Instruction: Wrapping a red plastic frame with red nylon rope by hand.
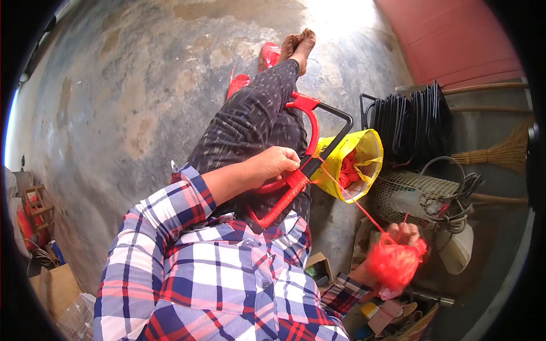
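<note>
A black metal frame (339, 138) lies across my lap, with long stretches of it wound in red cord (282, 202). My left hand (274, 165) is closed, thumb and fingers pinching at the frame where the winding ends. From that spot a taut red strand (364, 211) runs down to the right. Out to the right side, my right hand (402, 234) is closed around a loose red bundle of cord (396, 265), which is blurred. Part of that hand is hidden behind the bundle.
Beside my legs stands a yellow bag (371, 143) with red cord inside. Several black frames (424, 116) are stacked beyond it. A broom (497, 153), a mesh basket (398, 190) and a white container (456, 250) lie at right. Red sandals (238, 84) rest near my feet.
</note>
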{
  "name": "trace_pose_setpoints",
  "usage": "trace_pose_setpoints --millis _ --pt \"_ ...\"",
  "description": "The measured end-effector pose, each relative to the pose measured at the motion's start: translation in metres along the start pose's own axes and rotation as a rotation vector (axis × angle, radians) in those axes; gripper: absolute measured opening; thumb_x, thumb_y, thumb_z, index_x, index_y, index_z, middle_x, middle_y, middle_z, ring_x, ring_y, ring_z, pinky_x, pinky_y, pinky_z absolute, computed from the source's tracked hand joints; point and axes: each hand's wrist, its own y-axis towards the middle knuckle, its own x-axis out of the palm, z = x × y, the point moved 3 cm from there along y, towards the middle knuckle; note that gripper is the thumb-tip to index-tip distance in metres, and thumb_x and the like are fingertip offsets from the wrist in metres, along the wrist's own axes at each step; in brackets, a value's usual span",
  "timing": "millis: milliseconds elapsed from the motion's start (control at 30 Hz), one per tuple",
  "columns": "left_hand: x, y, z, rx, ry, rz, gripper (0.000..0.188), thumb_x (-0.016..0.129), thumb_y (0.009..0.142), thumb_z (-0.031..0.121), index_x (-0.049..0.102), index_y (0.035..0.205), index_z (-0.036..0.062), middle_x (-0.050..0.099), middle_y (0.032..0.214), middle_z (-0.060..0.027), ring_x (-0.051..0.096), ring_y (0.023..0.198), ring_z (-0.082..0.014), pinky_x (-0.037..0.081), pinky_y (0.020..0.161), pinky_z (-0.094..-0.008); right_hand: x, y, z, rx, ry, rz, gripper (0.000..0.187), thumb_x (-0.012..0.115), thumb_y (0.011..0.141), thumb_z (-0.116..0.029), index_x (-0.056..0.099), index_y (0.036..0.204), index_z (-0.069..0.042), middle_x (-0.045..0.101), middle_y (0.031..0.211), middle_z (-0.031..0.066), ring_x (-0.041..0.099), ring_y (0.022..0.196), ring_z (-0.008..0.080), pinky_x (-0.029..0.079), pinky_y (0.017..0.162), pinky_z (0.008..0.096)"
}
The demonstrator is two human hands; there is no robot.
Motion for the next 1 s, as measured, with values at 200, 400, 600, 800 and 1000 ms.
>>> trace_pose_setpoints --millis 200,400,600,800,1000 --pt "-0.001 0.002 -0.003 0.005 0.029 0.001 0.004 0.06 0.091 0.011 0.061 0.092 0.0067 0.064 0.081 -0.0016 0.059 0.068 -0.0099 0.044 0.058 -0.0245 0.021 -0.003 0.035 0.393 0.282 -0.02 0.058 0.064 0.086 -0.034 0.045 0.125 0.005 0.05 0.126 0.019 0.056 0.103 0.0247 0.048 0.088 0.045" --pt "0.001 -0.002 -0.001 0.037 -0.076 -0.069 0.017 0.062 0.091 0.013 0.059 0.107 0.0069 0.067 0.092 -0.0016 0.061 0.075 -0.0071 0.047 0.067 -0.021 0.067 -0.008 0.151 0.72 -0.468 -0.026 0.04 0.06 0.074 -0.02 0.056 0.106 0.006 0.065 0.099 0.015 0.063 0.088 0.0206 0.049 0.086 0.0311" --pt "0.004 -0.005 -0.001 0.12 -0.192 -0.151 0.031 0.063 0.09 0.006 0.054 0.119 0.0032 0.066 0.099 -0.0051 0.063 0.084 -0.0108 0.052 0.08 -0.025 0.099 -0.018 0.115 0.627 -0.118 0.083 0.034 0.061 0.069 -0.025 0.051 0.085 0.003 0.054 0.072 0.0128 0.055 0.062 0.0212 0.048 0.06 0.0323" --pt "-0.002 -0.001 -0.012 0.102 -0.166 -0.146 0.018 0.064 0.09 0.004 0.056 0.106 0.0021 0.065 0.093 -0.0056 0.063 0.084 -0.0128 0.052 0.079 -0.0266 0.125 -0.023 0.105 0.584 0.181 0.103 0.03 0.064 0.069 -0.024 0.047 0.078 -0.001 0.047 0.065 0.0093 0.045 0.053 0.018 0.04 0.052 0.0308" --pt "-0.001 -0.006 -0.003 0.054 -0.008 -0.043 0.016 0.062 0.091 0.002 0.058 0.105 0.0002 0.065 0.094 -0.0082 0.064 0.083 -0.0146 0.053 0.076 -0.0287 0.153 -0.024 0.109 0.786 0.083 0.019 0.025 0.062 0.065 -0.013 0.046 0.079 -0.002 0.046 0.067 0.0071 0.044 0.058 0.0167 0.039 0.054 0.0318"
